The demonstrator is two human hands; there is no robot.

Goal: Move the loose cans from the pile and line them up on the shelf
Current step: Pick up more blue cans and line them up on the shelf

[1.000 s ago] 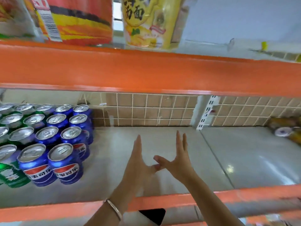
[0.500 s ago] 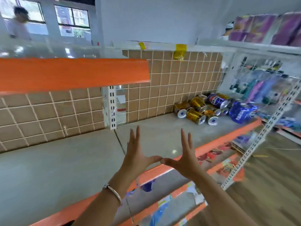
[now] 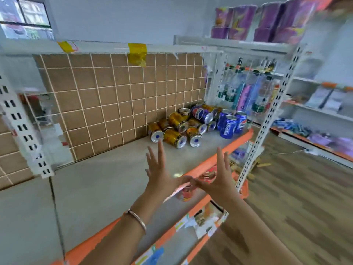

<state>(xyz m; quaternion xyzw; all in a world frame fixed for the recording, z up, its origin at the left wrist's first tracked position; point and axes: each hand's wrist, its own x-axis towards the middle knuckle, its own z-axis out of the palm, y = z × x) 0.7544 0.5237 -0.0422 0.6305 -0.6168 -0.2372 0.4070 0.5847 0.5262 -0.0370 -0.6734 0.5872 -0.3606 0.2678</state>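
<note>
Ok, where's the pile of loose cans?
Head view, right of centre: the pile of loose cans lies on the shelf against the brown tiled wall, just left of the upright blue Pepsi cans.

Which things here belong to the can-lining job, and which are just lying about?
Job: gold cans in the pile; upright blue cans; grey shelf; left hand; right hand, both open.
Lying about: purple packs; bottles; yellow tape.

Gold cans point(image 3: 172, 137): several, lying on their sides in a loose heap just right of frame centre, ends facing the camera.
Upright blue cans point(image 3: 228, 126): three, standing just right of the heap.
Toppled blue can point(image 3: 200, 112): lying on top of the heap.
Shelf point(image 3: 107, 175): grey board with an orange front edge.
</note>
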